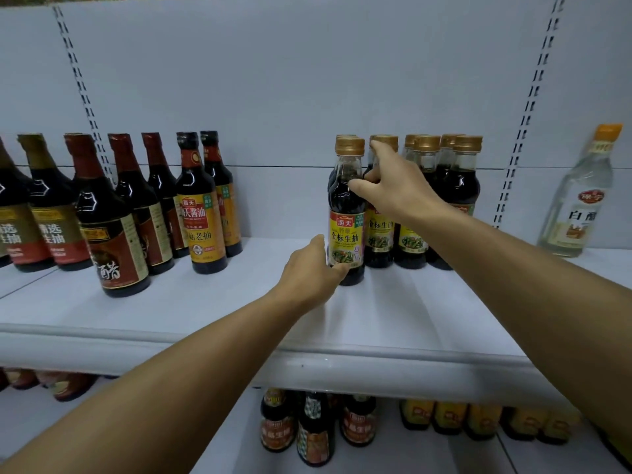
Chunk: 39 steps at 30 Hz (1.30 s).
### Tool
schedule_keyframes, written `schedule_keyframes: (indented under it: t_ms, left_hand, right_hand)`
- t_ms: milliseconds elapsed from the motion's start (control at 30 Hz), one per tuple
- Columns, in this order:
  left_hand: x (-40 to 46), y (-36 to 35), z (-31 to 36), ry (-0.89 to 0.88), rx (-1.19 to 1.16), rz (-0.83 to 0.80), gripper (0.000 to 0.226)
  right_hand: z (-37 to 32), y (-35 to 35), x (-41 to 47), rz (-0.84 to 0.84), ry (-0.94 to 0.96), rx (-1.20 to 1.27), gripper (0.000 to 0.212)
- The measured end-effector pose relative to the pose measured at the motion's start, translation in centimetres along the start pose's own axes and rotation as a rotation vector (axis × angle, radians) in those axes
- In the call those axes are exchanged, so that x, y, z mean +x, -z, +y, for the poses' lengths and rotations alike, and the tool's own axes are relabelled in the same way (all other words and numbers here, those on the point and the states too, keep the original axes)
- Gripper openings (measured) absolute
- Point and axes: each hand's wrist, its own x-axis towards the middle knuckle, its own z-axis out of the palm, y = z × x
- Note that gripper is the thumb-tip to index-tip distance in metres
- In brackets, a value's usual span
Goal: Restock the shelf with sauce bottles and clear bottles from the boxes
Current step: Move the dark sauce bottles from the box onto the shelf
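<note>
You have the gold-capped sauce bottle (pixel 346 213) upright on the white shelf (pixel 212 302), touching its matching row (pixel 441 200); 1 clear bottle (pixel 578 196) stands well right.

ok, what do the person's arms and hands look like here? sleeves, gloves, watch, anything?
Both arms are bare from the bottom frame edge up to the hands; no sleeves show. The left hand and right hand wear no gloves. No watch, bracelet or ring is visible, and there are no markings or tape on the forearms. Nails look short and unpainted where they show.
</note>
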Motion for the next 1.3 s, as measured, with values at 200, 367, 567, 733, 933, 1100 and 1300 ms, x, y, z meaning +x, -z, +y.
schedule_keyframes:
  t_ms: [200, 367, 567, 733, 933, 1100, 1300]
  left_hand:
    - [-4.2, 1.5, -0.3, -0.056, -0.065, 0.003, 0.051]
    - [-7.8, 2.9, -1.3, -0.092, -0.068, -0.009, 0.053]
    - [-11.8, 4.5, -3.3, -0.160, -0.004, 0.008, 0.050]
    - [-15.6, 5.2, -5.6, -0.249, 0.058, 0.004, 0.047]
    - [-18.7, 4.8, -9.2, -0.259, 0.057, -0.089, 0.038]
    - [-20.6, 3.4, -12.6, -0.178, 0.061, -0.235, 0.043]
    - [-22.4, 0.1, -16.6, -0.086, 0.071, -0.380, 0.033]
  right_hand:
    - [-1.2, -0.1, -4.1, 0.023, -0.049, 0.025, 0.062]
    - [-4.2, -0.7, -7.5, 0.011, -0.015, 0.018, 0.043]
    - [-7.8, -1.4, -11.9, 0.002, 0.062, 0.037, 0.022]
    - [-10.4, -2.8, -15.8, -0.019, 0.103, 0.117, 0.014]
    - [-11.4, -5.6, -19.9, -0.125, 0.100, 0.148, 0.017]
    - [-11.1, -9.1, -22.9, -0.239, 0.041, 0.172, 0.016]
    - [-8.6, -14.5, -26.9, -0.429, -0.041, 0.200, 0.014]
